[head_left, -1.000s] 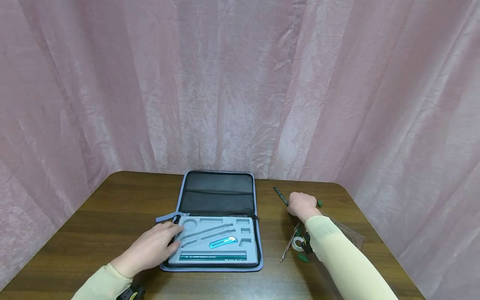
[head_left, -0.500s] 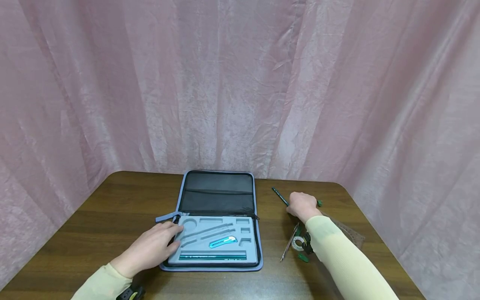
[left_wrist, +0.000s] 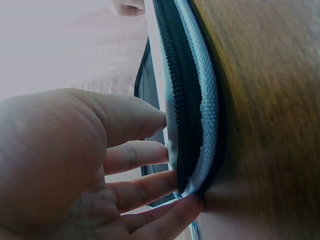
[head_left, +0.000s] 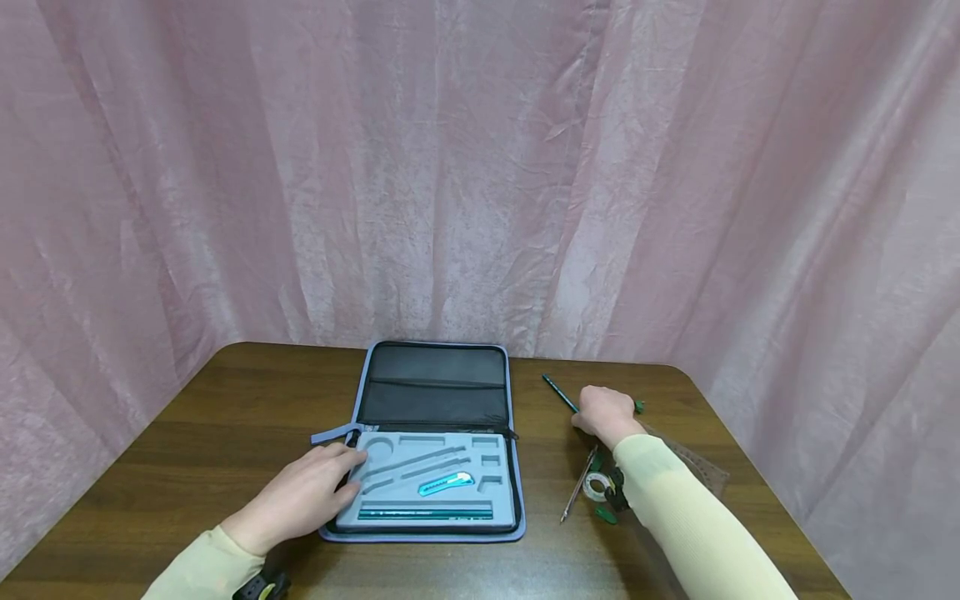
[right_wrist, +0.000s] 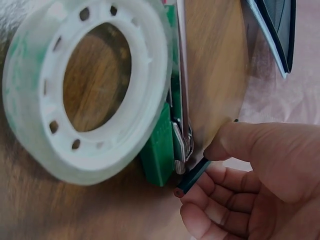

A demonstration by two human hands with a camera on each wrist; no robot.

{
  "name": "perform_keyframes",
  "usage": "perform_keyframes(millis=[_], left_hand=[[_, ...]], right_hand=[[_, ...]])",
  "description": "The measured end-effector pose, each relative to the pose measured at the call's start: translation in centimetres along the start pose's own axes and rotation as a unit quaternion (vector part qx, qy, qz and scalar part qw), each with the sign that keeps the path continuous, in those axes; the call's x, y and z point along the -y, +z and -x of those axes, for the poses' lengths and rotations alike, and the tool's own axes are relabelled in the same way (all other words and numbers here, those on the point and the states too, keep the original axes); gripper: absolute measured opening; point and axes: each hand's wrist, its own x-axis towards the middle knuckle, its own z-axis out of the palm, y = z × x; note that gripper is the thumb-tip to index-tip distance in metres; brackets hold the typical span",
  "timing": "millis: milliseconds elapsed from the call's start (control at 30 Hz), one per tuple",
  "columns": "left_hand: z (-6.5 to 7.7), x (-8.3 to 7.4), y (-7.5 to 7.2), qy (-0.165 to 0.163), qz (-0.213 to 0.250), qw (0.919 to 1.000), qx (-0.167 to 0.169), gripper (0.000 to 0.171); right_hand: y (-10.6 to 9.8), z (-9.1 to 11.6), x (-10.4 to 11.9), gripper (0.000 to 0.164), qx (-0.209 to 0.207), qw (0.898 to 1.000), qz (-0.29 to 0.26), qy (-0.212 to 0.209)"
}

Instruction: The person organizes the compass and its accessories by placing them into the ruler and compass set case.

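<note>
A dark green pencil slants across the table's right side, and my right hand pinches it. In the right wrist view, thumb and fingers close around the pencil, whose near end pokes out. My left hand touches the left edge of the open zip case, its fingers fairly straight. Grey foam in the case bears shaped recesses, a turquoise utility knife and dark green pencils in the front slot.
Near my right wrist lie a metal compass, a roll of clear tape, a small green piece and a brown see-through ruler. Another green piece is beyond my hand. A pink curtain hangs behind the table.
The far end of the pencil in my right hand has shifted slightly to the left. My left hand and the case keep their place.
</note>
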Motion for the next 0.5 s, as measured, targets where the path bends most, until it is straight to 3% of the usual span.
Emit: perform_keyframes(millis=[500], left_hand=[[0.01,-0.01,-0.08,-0.006,0.002,1.0000,0.005,0.036]], right_hand=[[-0.59,0.90,0.27,0.036,-0.010,1.000,-0.010,-0.019]])
